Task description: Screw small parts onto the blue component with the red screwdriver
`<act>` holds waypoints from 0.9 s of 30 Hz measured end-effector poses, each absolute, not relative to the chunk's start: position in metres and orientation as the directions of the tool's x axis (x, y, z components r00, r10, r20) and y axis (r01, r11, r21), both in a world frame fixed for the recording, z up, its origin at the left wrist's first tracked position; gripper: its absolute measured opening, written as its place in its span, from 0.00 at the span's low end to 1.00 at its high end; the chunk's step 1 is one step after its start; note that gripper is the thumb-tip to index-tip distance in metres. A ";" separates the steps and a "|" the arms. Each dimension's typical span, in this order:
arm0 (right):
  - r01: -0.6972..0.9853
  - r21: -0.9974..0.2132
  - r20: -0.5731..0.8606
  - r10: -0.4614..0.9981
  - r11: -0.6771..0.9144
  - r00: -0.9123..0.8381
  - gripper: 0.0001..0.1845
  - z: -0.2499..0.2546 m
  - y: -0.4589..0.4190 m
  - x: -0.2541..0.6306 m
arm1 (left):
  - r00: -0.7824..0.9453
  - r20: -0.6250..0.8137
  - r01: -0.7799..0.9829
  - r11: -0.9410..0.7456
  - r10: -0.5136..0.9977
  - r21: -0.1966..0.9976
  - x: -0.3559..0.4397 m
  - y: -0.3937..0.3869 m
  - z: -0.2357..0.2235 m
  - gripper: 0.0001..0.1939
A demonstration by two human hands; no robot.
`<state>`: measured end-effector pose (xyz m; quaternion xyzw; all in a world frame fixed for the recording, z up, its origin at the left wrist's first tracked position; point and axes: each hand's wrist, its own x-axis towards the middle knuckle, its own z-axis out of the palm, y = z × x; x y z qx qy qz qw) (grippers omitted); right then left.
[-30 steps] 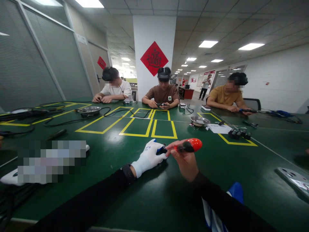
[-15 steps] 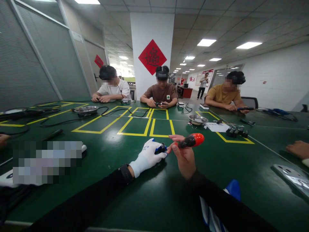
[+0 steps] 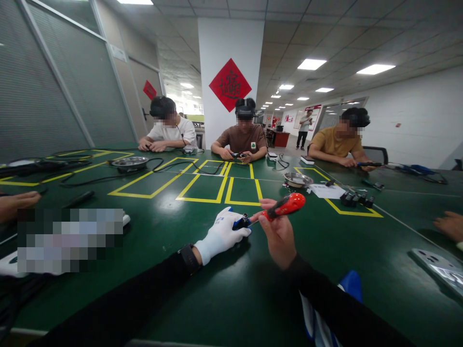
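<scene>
My left hand (image 3: 224,231), in a white glove with blue on the fingers, is closed around a small black part (image 3: 241,222) with a shiny metal fitting on top. My bare right hand (image 3: 280,236) grips a screwdriver (image 3: 285,206) by its red and black handle. The handle slants up to the right, and the thin shaft points left at the black part. Whether the tip touches the part I cannot tell, as fingers partly hide it. Below my right forearm lies a blue and white glove (image 3: 350,286).
Metal bowls (image 3: 298,180) stand farther back on the green table (image 3: 217,308), which has yellow tape outlines. Black parts (image 3: 356,198) sit at the right by a white paper (image 3: 327,191). Cables (image 3: 155,166) run across the left. Co-workers sit opposite; other people's hands (image 3: 21,205) reach in at both sides.
The screwdriver has turned in my right hand, showing more red, and its handle end has tipped slightly up. My left hand stays put. A co-worker's hand at the left has come farther into view.
</scene>
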<state>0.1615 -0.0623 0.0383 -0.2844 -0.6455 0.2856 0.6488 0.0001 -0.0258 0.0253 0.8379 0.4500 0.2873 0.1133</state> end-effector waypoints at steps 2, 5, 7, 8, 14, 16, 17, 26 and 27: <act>0.060 -0.704 0.709 0.704 0.707 0.026 0.05 0.040 -0.063 0.163 | 0.435 0.384 0.679 -0.577 0.814 0.454 0.000 -0.025 0.025 0.12; -0.001 -0.720 0.694 0.719 0.694 0.045 0.07 0.041 -0.064 0.161 | 0.434 0.395 0.672 -0.583 0.810 0.457 0.000 -0.025 0.024 0.12; -0.086 -0.744 0.661 0.749 0.662 0.044 0.08 0.040 -0.063 0.159 | 0.431 0.395 0.674 -0.581 0.811 0.457 0.000 -0.025 0.024 0.12; -0.116 -0.757 0.643 0.765 0.643 0.042 0.08 0.039 -0.062 0.158 | 0.434 0.391 0.673 -0.581 0.811 0.458 -0.001 -0.025 0.025 0.12; -0.288 -0.750 0.612 0.790 0.595 0.042 0.08 0.032 -0.058 0.157 | 0.442 0.364 0.673 -0.571 0.820 0.470 -0.001 -0.028 0.030 0.12; -0.264 -0.758 0.609 0.792 0.597 0.044 0.13 0.032 -0.059 0.158 | 0.444 0.352 0.672 -0.566 0.824 0.477 -0.001 -0.029 0.030 0.12; -0.216 -0.769 0.608 0.793 0.602 0.043 0.14 0.033 -0.060 0.159 | 0.446 0.347 0.671 -0.565 0.825 0.481 -0.001 -0.028 0.030 0.12; -0.060 -0.799 0.599 0.801 0.599 0.021 0.06 0.046 -0.059 0.165 | 0.428 0.379 0.668 -0.570 0.820 0.479 -0.002 -0.024 0.024 0.12; -0.097 -0.797 0.595 0.803 0.595 0.039 0.05 0.045 -0.058 0.164 | 0.433 0.376 0.665 -0.572 0.819 0.481 -0.002 -0.024 0.024 0.12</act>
